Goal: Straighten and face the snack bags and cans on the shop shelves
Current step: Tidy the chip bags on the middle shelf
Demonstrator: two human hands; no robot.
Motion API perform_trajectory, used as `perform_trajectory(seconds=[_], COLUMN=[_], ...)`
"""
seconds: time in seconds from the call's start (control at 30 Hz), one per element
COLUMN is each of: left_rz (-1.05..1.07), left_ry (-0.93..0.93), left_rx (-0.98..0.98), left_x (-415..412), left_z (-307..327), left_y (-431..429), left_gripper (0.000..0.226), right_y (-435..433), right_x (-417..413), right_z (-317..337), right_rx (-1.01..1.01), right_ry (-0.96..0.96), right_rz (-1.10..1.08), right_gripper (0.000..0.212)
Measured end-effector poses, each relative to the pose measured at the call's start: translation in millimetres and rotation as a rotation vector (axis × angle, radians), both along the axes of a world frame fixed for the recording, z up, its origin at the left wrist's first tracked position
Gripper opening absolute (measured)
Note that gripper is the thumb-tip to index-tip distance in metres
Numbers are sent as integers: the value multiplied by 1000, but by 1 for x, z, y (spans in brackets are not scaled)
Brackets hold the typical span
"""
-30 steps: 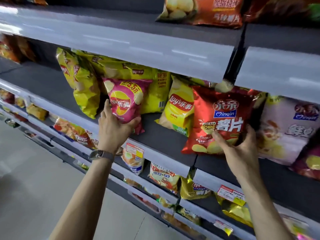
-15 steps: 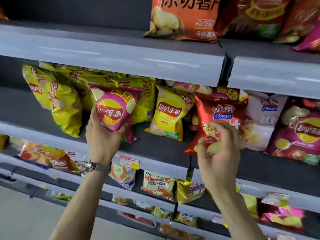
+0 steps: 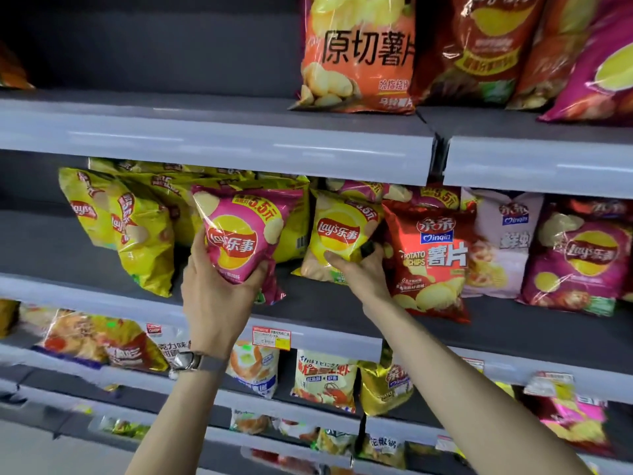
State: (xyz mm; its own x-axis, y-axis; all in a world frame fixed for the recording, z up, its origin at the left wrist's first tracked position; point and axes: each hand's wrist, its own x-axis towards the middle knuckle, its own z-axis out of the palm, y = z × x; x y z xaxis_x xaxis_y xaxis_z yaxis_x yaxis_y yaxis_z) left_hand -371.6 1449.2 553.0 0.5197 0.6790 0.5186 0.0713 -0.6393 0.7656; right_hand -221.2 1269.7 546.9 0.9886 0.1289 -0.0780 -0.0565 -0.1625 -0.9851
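Observation:
My left hand (image 3: 219, 296) grips a pink Lay's bag (image 3: 239, 231) from below and holds it upright near the front of the middle shelf (image 3: 329, 306). My right hand (image 3: 359, 269) is closed on the lower part of a yellow Lay's bag (image 3: 339, 228) just to the right of the pink one. A red Qinqin potato chips bag (image 3: 435, 258) stands free beside that hand, facing forward. Several yellow Lay's bags (image 3: 137, 228) lean at the left of the same shelf.
A pale Qinqin bag (image 3: 503, 241) and a magenta Lay's bag (image 3: 582, 255) stand further right. Large orange and red bags (image 3: 359, 53) fill the top shelf above its grey edge (image 3: 212, 142). Lower shelves hold small snack bags (image 3: 325, 382) and price tags (image 3: 270, 337).
My right hand let go of the red Qinqin bag and moved left onto the yellow Lay's bag. My left hand kept hold of the pink bag. The view rose and closed in.

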Motion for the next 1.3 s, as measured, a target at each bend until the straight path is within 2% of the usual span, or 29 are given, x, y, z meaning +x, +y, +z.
perform_trajectory(seconds=[0.3,0.53,0.63,0.9,1.03,1.3], left_rz=[163,210,236,200,197,71], left_ry=[-33,-70,-55,-73,-61,-57], left_rx=[-68,-95,-84,-76,-79,-86], left_x=[-47,-71,-77,-73,-80,-84], left_z=[-2,4,3,11,11,29], left_y=[35,43,43,37,32,-30], left_gripper=[105,99,98,97,99,104], right_y=[25,54,50,93,107,73], right_x=[-37,-55,-53,-70,-71,-78], right_z=[-18,-17,-18,-17,-16,-13], right_rx=[171,244,201,9,-104,-153], right_ry=[-68,-83,-124,-230,-236,-236], right_rz=[86,-22,37,416,447,504], right_gripper=[88,95,95,98,94,112])
